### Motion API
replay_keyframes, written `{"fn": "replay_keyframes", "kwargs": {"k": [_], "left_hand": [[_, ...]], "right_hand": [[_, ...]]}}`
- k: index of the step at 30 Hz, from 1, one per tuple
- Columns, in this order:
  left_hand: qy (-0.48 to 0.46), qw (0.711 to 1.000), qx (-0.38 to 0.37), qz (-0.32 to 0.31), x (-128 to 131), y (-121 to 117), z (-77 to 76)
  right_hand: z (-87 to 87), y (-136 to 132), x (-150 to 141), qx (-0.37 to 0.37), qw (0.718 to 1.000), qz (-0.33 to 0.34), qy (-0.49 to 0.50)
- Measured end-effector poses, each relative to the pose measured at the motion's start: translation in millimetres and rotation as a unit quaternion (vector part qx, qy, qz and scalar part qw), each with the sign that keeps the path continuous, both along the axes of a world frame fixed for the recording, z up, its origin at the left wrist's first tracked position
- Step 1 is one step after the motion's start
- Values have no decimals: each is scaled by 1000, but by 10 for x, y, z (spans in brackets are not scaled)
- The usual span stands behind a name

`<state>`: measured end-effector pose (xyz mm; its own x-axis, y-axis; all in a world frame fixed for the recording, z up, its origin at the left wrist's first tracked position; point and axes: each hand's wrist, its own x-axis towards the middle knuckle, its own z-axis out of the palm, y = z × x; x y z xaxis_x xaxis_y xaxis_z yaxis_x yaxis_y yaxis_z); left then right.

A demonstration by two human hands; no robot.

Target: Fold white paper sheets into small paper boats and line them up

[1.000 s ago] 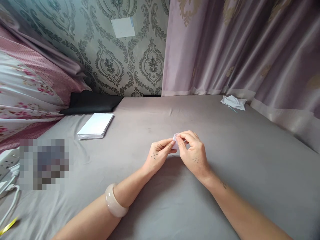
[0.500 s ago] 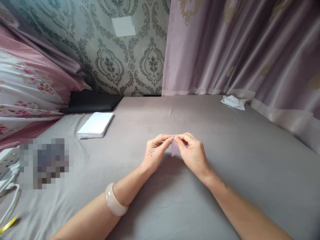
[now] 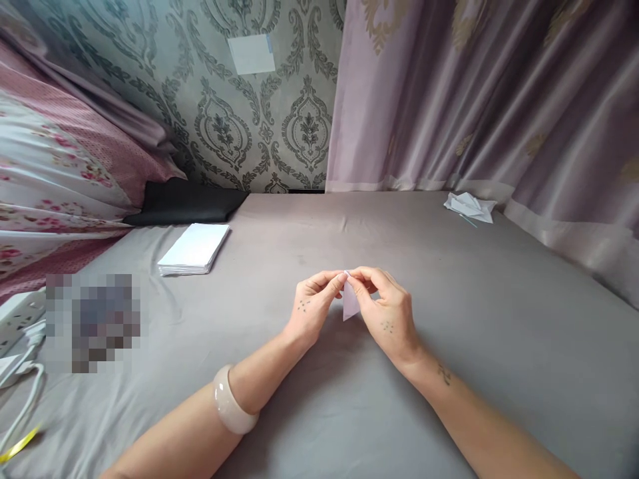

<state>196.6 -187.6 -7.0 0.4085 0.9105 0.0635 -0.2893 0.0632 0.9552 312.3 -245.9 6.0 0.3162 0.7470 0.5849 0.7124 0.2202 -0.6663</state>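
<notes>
Between my two hands hangs a small folded piece of pale purple paper (image 3: 351, 303), with a pointed lower end. My left hand (image 3: 315, 303) pinches its top edge between thumb and forefinger. Close against it, my right hand (image 3: 384, 303) grips the same top edge with thumb and fingers, the fingertips almost touching the left ones. Part of the paper is hidden behind the right thumb and palm. Both hands are held above the grey sheet (image 3: 309, 426), and a pale bangle (image 3: 232, 402) circles the left wrist.
A stack of white paper (image 3: 196, 247) lies at left, before a black folded item (image 3: 187, 201). Crumpled or folded white papers (image 3: 470, 206) lie at the far right by the curtain (image 3: 424, 100). A power strip (image 3: 22, 319) with cables and a yellow strip (image 3: 20, 444) are at the left edge.
The right hand has turned slightly, and more of the hanging paper shows, its tip lower. Both hands still pinch its top. The whole view has shifted a little.
</notes>
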Motion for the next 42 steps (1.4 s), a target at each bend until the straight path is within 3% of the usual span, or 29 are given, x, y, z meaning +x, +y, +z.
{"fn": "replay_keyframes", "kwargs": {"k": [6, 11, 16, 22, 27, 30, 42], "left_hand": [[-21, 1000, -16, -3, 0, 12, -31], [-23, 1000, -18, -8, -4, 4, -8], [-13, 1000, -25, -8, -9, -14, 45], [-46, 997, -66, 7, -12, 8, 31], [-99, 989, -113, -12, -2, 29, 24], [-92, 989, -112, -26, -5, 24, 28], [-51, 991, -120, -13, -11, 11, 36]], "right_hand": [[-18, -14, -13, 22, 998, 5, -57], [-7, -11, -28, 11, 999, -2, -48], [46, -20, -31, -57, 995, 20, 75], [51, 20, -4, -102, 967, 21, 233], [92, 31, 18, -170, 920, 119, 331], [106, 30, 28, -174, 905, 118, 371], [57, 40, 14, -139, 942, 59, 300]]}}
